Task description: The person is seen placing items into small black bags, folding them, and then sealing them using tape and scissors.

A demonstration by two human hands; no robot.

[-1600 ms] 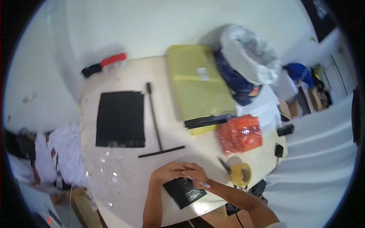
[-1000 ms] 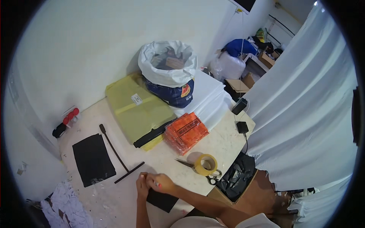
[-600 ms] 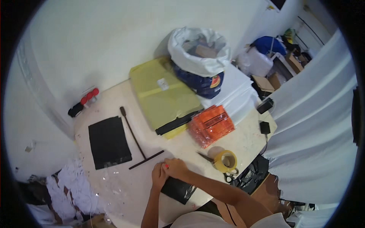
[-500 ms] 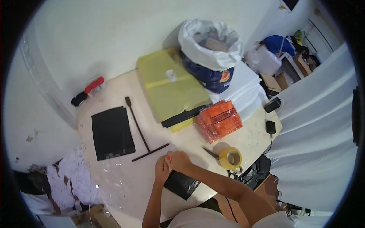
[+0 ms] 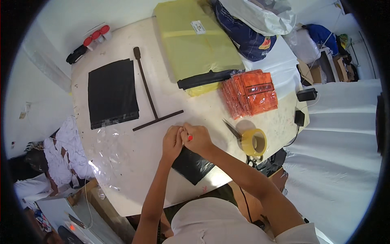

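At the lower centre of the frame, the right hand (image 5: pixel 198 140) had its fingers curled tightly around a slim object with a round red end (image 5: pixel 190 138). The left hand (image 5: pixel 172 143) met it, fingers bent; whether they gripped anything could not be told. Just below both hands, a flat, glossy black plastic packet (image 5: pixel 192 166) lay on the off-white tabletop (image 5: pixel 140 177). A dark T-shaped rod (image 5: pixel 148 92) lay at upper centre-left, a yellow tape roll (image 5: pixel 247 143) at centre-right
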